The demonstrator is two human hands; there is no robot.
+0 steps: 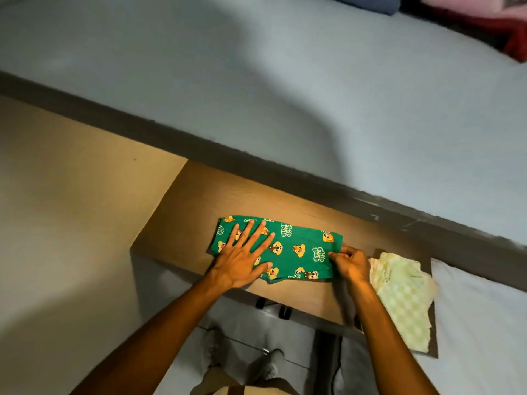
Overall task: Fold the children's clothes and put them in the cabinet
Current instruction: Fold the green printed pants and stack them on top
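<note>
At the left of the frame there is only a pale wall and floor, blurred, with a dark band running diagonally from the upper left down to the right edge, and a grey-blue surface [285, 81] above it. Just left of centre begins a wooden tabletop [182, 223], lit warm, its near edge slanting toward the lower right. On it lies the green garment [296, 249], flat and folded into a rough rectangle, printed with small yellow-orange cartoon faces and white lettering. The person's left hand [242, 258] rests on the garment's left part, palm down, fingers spread wide and straight, pressing the cloth flat rather than gripping it. Below the table's edge, in the lower centre, the person's feet show on a pale floor, somewhat blurred. Further right, the right hand [349, 262] sits at the garment's right edge, its fingers curled in and pinching the cloth there between thumb and fingertips. Just beside that hand, to the right, lies a pale green checked cloth [402, 297], crumpled at its top and trailing down toward the lower right, partly over the table's corner. In the upper right corner, at the far end of the grey-blue surface, sit bundles of blue, pink and red fabric [484, 21], too blurred to make out.
</note>
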